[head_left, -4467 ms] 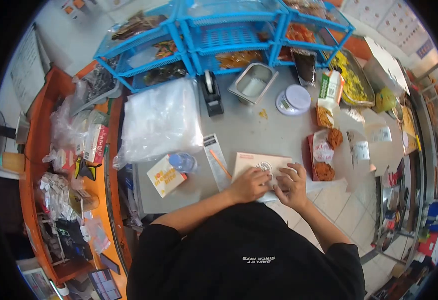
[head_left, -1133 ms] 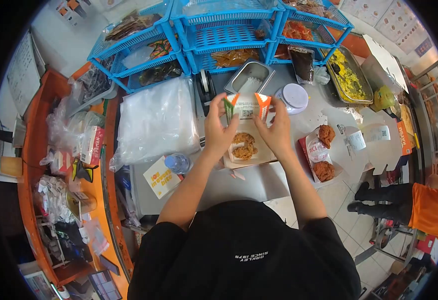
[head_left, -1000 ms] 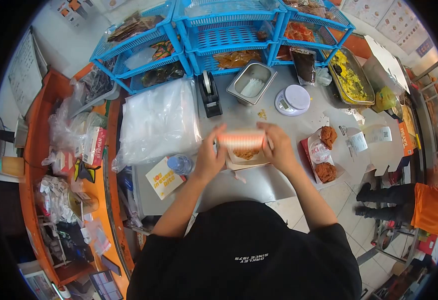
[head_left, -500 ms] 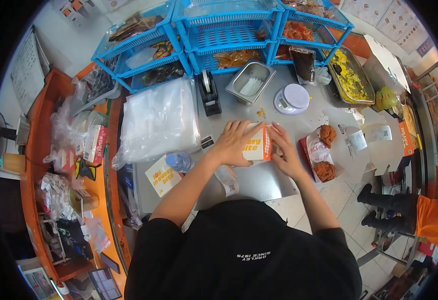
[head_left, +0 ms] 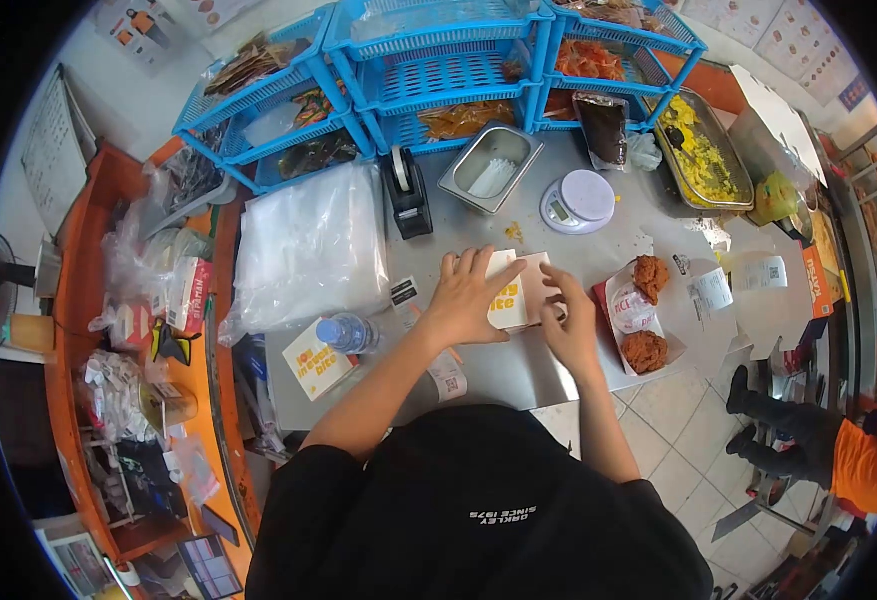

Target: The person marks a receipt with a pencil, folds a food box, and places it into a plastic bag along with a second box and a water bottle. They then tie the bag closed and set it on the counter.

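Observation:
A small white box with yellow lettering (head_left: 507, 301) lies on the steel table, and a pinkish-brown panel shows along its right side. My left hand (head_left: 467, 300) rests over the box's left part, fingers spread and pressing on it. At the right side, my right hand (head_left: 569, 325) has its fingers bent beside the panel; its fingertips are close together, and whether they grip the edge is unclear. To the right sits an open box (head_left: 609, 310) with a wrapped rice pack (head_left: 631, 306) and two pieces of fried chicken (head_left: 645, 351).
A water bottle (head_left: 347, 333) stands beside another printed box (head_left: 315, 362) at left. Behind are plastic bags (head_left: 311, 245), a tape dispenser (head_left: 409, 200), a steel pan (head_left: 492, 168), a scale (head_left: 578, 202) and blue racks (head_left: 439, 85). A person in orange (head_left: 867, 465) is at far right.
The box's orange-and-white striped side no longer shows; a plain pinkish-brown panel does. My right hand's fingers have bent in. The whole view has shifted slightly.

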The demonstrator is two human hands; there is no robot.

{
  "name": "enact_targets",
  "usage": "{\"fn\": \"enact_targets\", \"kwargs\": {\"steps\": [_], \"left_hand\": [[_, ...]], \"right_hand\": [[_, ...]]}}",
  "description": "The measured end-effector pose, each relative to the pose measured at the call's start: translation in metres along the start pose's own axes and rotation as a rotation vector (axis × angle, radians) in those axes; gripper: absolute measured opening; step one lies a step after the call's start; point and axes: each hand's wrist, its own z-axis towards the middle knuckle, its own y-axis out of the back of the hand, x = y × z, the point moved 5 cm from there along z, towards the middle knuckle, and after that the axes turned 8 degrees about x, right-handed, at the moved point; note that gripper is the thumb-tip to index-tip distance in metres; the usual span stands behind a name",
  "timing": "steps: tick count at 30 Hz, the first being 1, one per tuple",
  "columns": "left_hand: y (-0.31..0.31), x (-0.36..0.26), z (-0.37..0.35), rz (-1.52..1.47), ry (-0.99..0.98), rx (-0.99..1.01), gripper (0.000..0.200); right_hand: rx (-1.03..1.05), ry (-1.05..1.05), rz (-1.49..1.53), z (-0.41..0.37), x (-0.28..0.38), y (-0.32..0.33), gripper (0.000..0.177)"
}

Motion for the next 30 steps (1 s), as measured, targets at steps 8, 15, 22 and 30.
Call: {"fn": "enact_targets", "kwargs": {"steps": [8, 15, 22, 30], "left_hand": [[-0.041, 0.044, -0.063, -0.407, 0.191, -0.227, 0.111], [0.027, 0.031, -0.103, -0.609, 0.037, -0.712, 0.085], [0.090, 0.070, -0.214, -1.125, 0.156, -1.017, 0.078], [0.102, 0.107, -0.262, -1.243, 0.153, -1.126, 0.068]], "right_hand": [[0.046, -0.084, -0.054, 0.011, 0.010, -0.047, 0.049], [0.248, -0.097, 0.336, 0.041, 0.052, -0.052, 0.047], [0.050, -0.291, 0.313, 0.175, -0.053, -0.179, 0.043], [0.112, -0.527, 0.745, 0.161, -0.052, -0.188, 0.019]]}}
